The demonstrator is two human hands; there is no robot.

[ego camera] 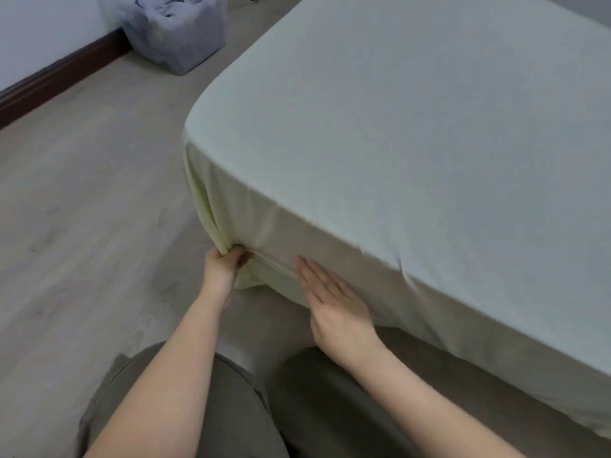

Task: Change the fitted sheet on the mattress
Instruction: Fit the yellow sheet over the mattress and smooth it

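Note:
A pale green fitted sheet point(413, 127) covers the mattress, which fills the right and centre of the head view. At the near left corner the sheet bunches into folds. My left hand point(223, 264) grips that bunched hem at the bottom of the corner. Just to its right, my right hand point(334, 302) lies flat with straight fingers against the sheet on the mattress's near side. The sheet hides the mattress itself.
A grey fabric basket point(175, 31) holding crumpled cloth stands on the floor at the back left, beside a dark skirting board point(59, 74). Pale wood-look floor point(82, 209) spreads to the left. My knees in olive trousers point(231, 408) are at the bottom.

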